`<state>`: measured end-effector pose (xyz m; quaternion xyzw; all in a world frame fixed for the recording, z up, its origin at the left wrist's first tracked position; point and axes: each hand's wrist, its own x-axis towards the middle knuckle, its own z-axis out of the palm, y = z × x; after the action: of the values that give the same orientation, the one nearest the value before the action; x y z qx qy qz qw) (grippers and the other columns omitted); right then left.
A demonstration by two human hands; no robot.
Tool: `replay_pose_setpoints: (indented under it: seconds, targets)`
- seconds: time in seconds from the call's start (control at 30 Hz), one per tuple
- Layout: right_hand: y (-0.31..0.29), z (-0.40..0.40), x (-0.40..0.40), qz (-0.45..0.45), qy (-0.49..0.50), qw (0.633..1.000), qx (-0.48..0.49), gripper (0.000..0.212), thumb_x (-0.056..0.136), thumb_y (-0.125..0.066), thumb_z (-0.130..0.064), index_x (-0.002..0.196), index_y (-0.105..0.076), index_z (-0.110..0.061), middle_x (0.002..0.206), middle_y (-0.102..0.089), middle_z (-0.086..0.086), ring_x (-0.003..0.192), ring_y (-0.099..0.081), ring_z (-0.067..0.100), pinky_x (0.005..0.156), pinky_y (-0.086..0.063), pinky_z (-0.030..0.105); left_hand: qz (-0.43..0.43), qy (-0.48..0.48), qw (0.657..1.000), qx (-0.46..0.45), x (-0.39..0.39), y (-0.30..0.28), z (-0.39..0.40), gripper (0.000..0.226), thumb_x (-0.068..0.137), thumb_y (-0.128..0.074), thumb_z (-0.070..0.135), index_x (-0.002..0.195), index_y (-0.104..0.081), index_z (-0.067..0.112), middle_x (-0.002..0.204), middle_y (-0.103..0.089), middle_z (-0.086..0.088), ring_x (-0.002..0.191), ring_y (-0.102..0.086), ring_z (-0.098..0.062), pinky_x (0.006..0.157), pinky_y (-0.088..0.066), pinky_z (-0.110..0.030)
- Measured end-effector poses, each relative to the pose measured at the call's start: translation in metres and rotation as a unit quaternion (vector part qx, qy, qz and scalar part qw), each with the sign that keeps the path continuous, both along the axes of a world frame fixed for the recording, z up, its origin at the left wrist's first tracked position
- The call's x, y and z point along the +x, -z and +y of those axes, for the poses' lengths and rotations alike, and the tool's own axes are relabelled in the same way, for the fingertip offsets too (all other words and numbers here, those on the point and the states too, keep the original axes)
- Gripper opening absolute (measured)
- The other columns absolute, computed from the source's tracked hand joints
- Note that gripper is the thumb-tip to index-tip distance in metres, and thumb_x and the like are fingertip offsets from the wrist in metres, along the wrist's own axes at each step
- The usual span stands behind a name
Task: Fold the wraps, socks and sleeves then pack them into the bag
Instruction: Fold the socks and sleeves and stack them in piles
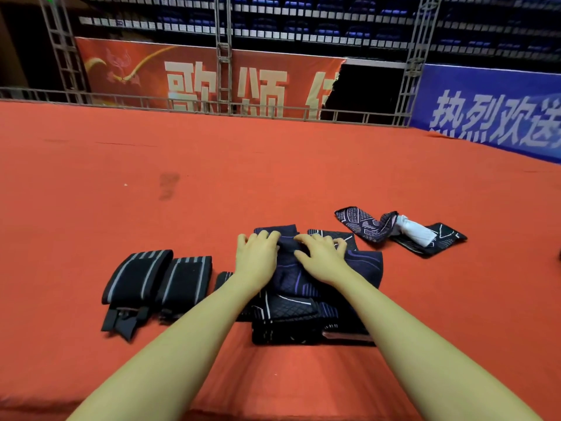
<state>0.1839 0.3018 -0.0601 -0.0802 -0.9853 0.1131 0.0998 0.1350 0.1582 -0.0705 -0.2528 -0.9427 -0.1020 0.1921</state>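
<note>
Right now the folding is under way: a dark sleeve with purple lines (288,268) lies on the red carpet floor (212,183), on top of a pile of already folded dark pieces (303,323). Both hands rest on the sleeve's far end, the left hand (256,253) and the right hand (321,258) side by side, fingers bent over the cloth, seemingly pressing or gathering it for a fold. Left of the sleeve lie two black wraps with grey stripes (158,278), folded. Right of the sleeve and farther off lies a patterned sock with something white on it (400,230), not yet folded. No bag is in view. The next move likely calls for turning the far end over evenly and flattening it.
</note>
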Motion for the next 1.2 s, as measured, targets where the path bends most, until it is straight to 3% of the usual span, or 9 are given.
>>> replay_pose_setpoints:
  seconds: [0.13,0.33,0.53,0.67,0.77,0.87,0.97,1.07,1.2]
  targets:
    - [0.003,-0.007,-0.009,0.058,-0.002,0.998,-0.009,0.027,0.099,-0.04,-0.037,0.12,-0.054,-0.029,0.117,-0.052,-0.001,0.118,-0.038,0.024,0.099,-0.016,0.041,0.008,-0.014,1.0,0.025,-0.011,-0.007,-0.001,0.026,0.102,-0.029,0.025,0.104,-0.054,0.016,0.1,-0.066,-0.003,0.096,-0.057,-0.025,0.086,-0.025,-0.035]
    - [0.009,-0.002,-0.011,0.111,0.025,0.993,-0.034,0.025,0.1,-0.035,-0.027,0.109,-0.057,-0.019,0.111,-0.052,-0.002,0.113,-0.04,0.021,0.094,-0.014,0.036,0.026,-0.073,0.997,0.004,-0.018,-0.01,-0.006,0.034,0.104,-0.022,0.023,0.102,-0.053,0.009,0.097,-0.068,-0.008,0.091,-0.059,-0.029,0.087,-0.027,-0.036]
    - [0.007,0.0,-0.016,0.074,0.068,0.993,-0.069,0.031,0.1,-0.035,-0.027,0.127,-0.049,-0.022,0.132,-0.042,0.0,0.127,-0.032,0.023,0.108,-0.01,0.044,-0.031,-0.03,0.995,0.087,-0.017,-0.007,0.003,0.042,0.101,-0.029,0.04,0.095,-0.059,0.011,0.099,-0.06,-0.007,0.097,-0.055,-0.029,0.088,-0.027,-0.039]
    - [0.013,0.002,-0.007,0.078,0.033,0.995,-0.06,0.04,0.097,-0.043,-0.026,0.136,-0.042,-0.027,0.139,-0.037,-0.003,0.129,-0.032,0.021,0.109,-0.012,0.04,-0.132,0.017,0.987,0.09,-0.001,0.002,-0.004,0.036,0.096,-0.038,0.046,0.122,-0.045,0.022,0.113,-0.051,-0.006,0.108,-0.049,-0.027,0.096,-0.023,-0.04]
    - [0.014,0.0,0.004,0.092,0.02,0.995,-0.039,0.038,0.096,-0.042,-0.02,0.134,-0.044,-0.023,0.136,-0.043,-0.002,0.126,-0.036,0.021,0.106,-0.018,0.039,-0.138,0.027,0.987,0.079,0.01,0.01,-0.01,0.041,0.097,-0.039,0.036,0.137,-0.032,0.029,0.117,-0.051,-0.005,0.113,-0.046,-0.028,0.097,-0.022,-0.04]
    - [0.015,-0.001,0.012,0.097,0.022,0.995,-0.018,0.039,0.096,-0.042,-0.02,0.134,-0.044,-0.023,0.139,-0.042,-0.003,0.129,-0.035,0.02,0.107,-0.019,0.041,-0.147,0.079,0.973,0.161,0.014,0.008,-0.014,0.043,0.098,-0.038,0.019,0.14,-0.032,0.029,0.119,-0.05,-0.005,0.113,-0.046,-0.025,0.094,-0.024,-0.036]
    - [0.018,-0.003,0.018,0.104,0.018,0.994,-0.001,0.04,0.096,-0.042,-0.025,0.137,-0.042,-0.025,0.145,-0.036,-0.005,0.135,-0.03,0.017,0.109,-0.016,0.041,-0.168,0.126,0.941,0.266,0.018,-0.001,-0.014,0.047,0.097,-0.037,0.01,0.143,-0.035,0.024,0.121,-0.049,-0.009,0.118,-0.046,-0.026,0.098,-0.035,-0.034]
    - [0.018,-0.002,0.022,0.107,0.019,0.994,0.006,0.04,0.097,-0.04,-0.027,0.137,-0.042,-0.027,0.145,-0.037,-0.005,0.134,-0.03,0.017,0.108,-0.016,0.041,-0.118,0.059,0.941,0.311,0.02,-0.016,-0.017,0.048,0.094,-0.037,0.009,0.139,-0.039,0.025,0.12,-0.052,-0.009,0.109,-0.052,-0.028,0.091,-0.044,-0.04]
    - [0.008,-0.003,0.019,0.054,0.006,0.998,0.01,0.046,0.098,-0.039,-0.036,0.144,-0.035,-0.03,0.15,-0.031,-0.003,0.136,-0.027,0.021,0.11,-0.016,0.043,-0.081,-0.019,0.965,0.248,0.019,-0.03,-0.032,0.04,0.094,-0.04,0.014,0.133,-0.045,0.022,0.119,-0.052,-0.007,0.106,-0.054,-0.03,0.082,-0.044,-0.04]
